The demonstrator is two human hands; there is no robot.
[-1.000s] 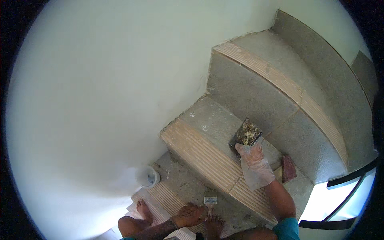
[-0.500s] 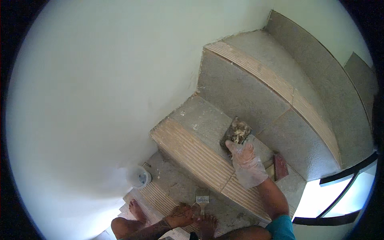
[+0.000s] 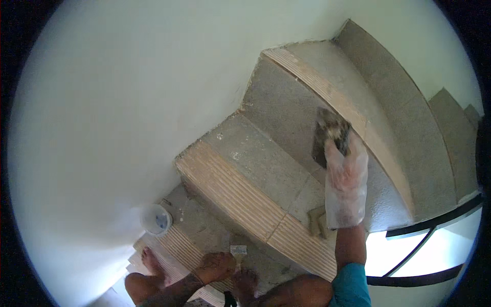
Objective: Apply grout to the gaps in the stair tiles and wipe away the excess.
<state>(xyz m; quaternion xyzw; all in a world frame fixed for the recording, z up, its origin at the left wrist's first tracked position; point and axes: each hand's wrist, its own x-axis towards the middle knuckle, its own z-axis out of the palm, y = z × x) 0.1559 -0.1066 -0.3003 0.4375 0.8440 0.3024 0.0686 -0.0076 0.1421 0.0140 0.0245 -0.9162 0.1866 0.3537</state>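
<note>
My right hand (image 3: 349, 166), in a clear plastic glove, is closed on a dark rectangular plate-like tool (image 3: 324, 128). Pale paste smears the tool's back; it is tilted against the grey riser (image 3: 286, 102) just below the ribbed stair edge, its grip hidden by my fingers. My left hand (image 3: 217, 266) is low down, bare and closed, between my feet. Beside its fingers is a paintbrush (image 3: 238, 250) with a pale metal band; whether the fingers touch its handle I cannot tell. A yellowish-brown sponge-like block (image 3: 317, 221) lies on the tread, partly behind my right wrist.
Curved grey tiled stairs with ribbed beige edges (image 3: 230, 189) climb to the right. A white wall (image 3: 117, 117) borders them on the left. A white bucket (image 3: 156, 220) stands low by the wall. A dark curved railing (image 3: 424, 228) runs along the right side.
My right hand has lifted the dark tool from the tread up against the riser. The whole view has shifted slightly. The red piece near my right wrist is now hidden.
</note>
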